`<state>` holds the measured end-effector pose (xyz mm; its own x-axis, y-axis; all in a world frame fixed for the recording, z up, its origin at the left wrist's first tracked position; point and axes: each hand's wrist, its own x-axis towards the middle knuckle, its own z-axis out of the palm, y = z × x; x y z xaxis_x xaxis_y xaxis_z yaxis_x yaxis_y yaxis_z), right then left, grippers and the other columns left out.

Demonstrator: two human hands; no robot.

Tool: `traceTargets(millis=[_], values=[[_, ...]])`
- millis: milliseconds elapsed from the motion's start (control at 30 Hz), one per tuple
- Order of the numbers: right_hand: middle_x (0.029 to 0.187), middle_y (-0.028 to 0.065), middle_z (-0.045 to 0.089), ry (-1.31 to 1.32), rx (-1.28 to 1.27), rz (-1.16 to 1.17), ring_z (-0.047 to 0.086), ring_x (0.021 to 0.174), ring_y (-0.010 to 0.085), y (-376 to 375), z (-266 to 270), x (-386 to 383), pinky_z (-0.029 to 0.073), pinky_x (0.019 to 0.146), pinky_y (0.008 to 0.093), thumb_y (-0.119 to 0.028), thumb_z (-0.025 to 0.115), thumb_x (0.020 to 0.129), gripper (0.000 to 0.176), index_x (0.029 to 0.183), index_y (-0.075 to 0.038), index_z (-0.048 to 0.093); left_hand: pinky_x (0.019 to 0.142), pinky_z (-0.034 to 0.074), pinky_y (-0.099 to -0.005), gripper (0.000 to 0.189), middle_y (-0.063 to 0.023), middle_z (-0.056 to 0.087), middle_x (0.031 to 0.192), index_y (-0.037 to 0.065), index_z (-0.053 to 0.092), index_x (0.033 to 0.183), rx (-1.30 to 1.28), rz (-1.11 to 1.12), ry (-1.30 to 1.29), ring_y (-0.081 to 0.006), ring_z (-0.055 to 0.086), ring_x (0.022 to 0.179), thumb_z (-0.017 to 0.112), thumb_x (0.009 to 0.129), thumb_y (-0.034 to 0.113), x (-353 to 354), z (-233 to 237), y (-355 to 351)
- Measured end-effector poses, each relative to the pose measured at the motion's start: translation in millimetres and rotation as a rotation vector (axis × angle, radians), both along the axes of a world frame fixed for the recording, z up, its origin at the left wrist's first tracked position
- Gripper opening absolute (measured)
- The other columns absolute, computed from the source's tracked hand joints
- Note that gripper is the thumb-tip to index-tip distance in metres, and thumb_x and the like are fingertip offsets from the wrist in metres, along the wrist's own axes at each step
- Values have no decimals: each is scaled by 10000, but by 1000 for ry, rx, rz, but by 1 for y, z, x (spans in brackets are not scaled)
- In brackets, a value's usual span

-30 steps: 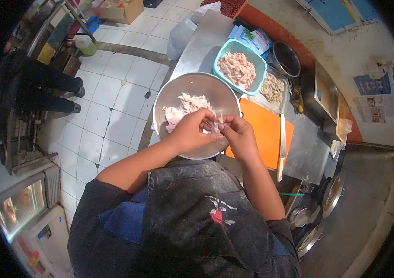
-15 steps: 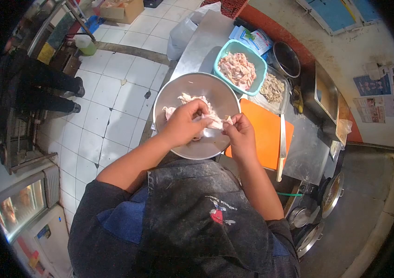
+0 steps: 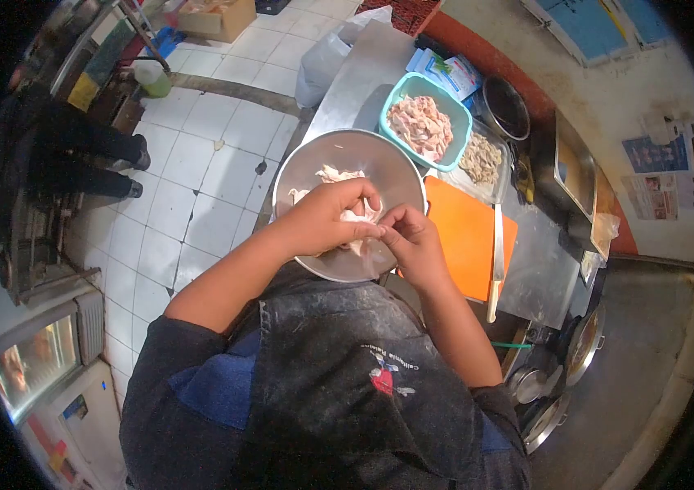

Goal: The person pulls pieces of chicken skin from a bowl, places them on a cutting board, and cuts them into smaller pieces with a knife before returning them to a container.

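Observation:
Over a wide metal bowl [image 3: 396, 167], my left hand [image 3: 334, 216] is closed on a pale piece of raw meat [image 3: 361, 216]. The fingertips of my right hand [image 3: 412, 241] are pinched together against those of my left, at the edge of the same piece. More pale meat pieces [image 3: 335, 174] lie in the bowl beneath, partly covered by my left hand. A turquoise tub [image 3: 463, 122] heaped with pinkish meat stands just beyond the bowl.
Right of the bowl, a knife [image 3: 497, 253] lies on an orange cutting board [image 3: 461, 237]. A clear tray [image 3: 500, 186] holds greyish pieces. Pans [image 3: 585, 343] stand at the lower right. A person in dark trousers [image 3: 98, 139] stands at the left.
My right hand has moved left and slightly down, and its fingertips now meet my left hand's. The meat stretched between the hands before now shows mostly at my left fingers.

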<state>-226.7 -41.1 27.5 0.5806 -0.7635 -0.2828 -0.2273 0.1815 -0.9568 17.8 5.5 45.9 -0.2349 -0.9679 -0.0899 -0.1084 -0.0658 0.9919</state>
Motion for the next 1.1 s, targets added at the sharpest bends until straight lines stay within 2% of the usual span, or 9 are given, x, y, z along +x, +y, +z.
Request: traceTargets(millis=[200,300,367,467,700,767,900,1000,1100], values=[[976,-5,695,-119,21,-90,640,927,101,1,13,4,526,847,287,-61,750,1054,66,1107,-30,724,729,507,-261,533,24,691,985,103,686,1335,131,16,246,-73,640,858,934,864,114,-2,0,8],[983,61,738,39,-111,-109,704,922,186,1,23,8,555,856,335,-37,741,1037,95,1128,-10,749,708,502,-248,467,25,703,951,72,723,1300,-12,85,1,-74,642,834,914,875,88,7,-4,4],[1009,159,757,353,-599,28,742,969,323,-7,37,3,580,878,403,-6,732,998,118,1109,-8,772,716,531,-279,326,-2,731,901,44,765,1196,76,-29,-145,-82,659,819,878,892,71,26,-10,-4],[1015,215,742,368,-600,8,733,990,411,-10,41,-5,585,880,450,-9,736,960,104,1054,-13,780,741,556,-313,241,-26,749,857,20,778,1120,176,-36,-175,-89,662,802,855,898,78,37,-12,-6],[1183,190,718,672,-597,339,704,1138,306,-8,45,-4,549,986,373,3,767,932,225,1155,-10,738,853,574,-373,262,-132,759,1058,25,723,1221,-322,-3,-132,-242,722,930,723,959,44,-4,9,-14],[1348,225,688,236,-330,120,655,1328,310,-6,38,2,519,1086,353,-32,803,910,290,1190,-8,728,835,576,-389,278,-141,750,1043,34,718,1247,-387,-24,-139,-263,732,932,713,970,62,-16,7,-15],[1244,257,747,-94,-176,31,722,1216,397,-7,18,16,577,1017,420,-70,827,893,293,1167,-11,741,834,584,-419,309,-148,757,1058,49,716,1254,-327,-36,-216,-298,742,934,704,946,34,-17,5,-19],[1126,221,784,376,-410,84,762,1124,391,-14,15,3,592,978,432,-75,834,894,279,1150,-12,744,841,591,-478,273,-153,765,1076,78,772,1184,-284,57,-471,-350,748,948,746,912,82,-7,-18,-22],[1033,135,799,503,-486,102,778,995,274,-15,15,-8,593,918,388,-35,807,914,229,1130,-13,734,879,569,-491,162,-112,774,1050,187,874,961,-369,-441,-963,-341,739,1015,781,860,273,-3,-49,-18]])
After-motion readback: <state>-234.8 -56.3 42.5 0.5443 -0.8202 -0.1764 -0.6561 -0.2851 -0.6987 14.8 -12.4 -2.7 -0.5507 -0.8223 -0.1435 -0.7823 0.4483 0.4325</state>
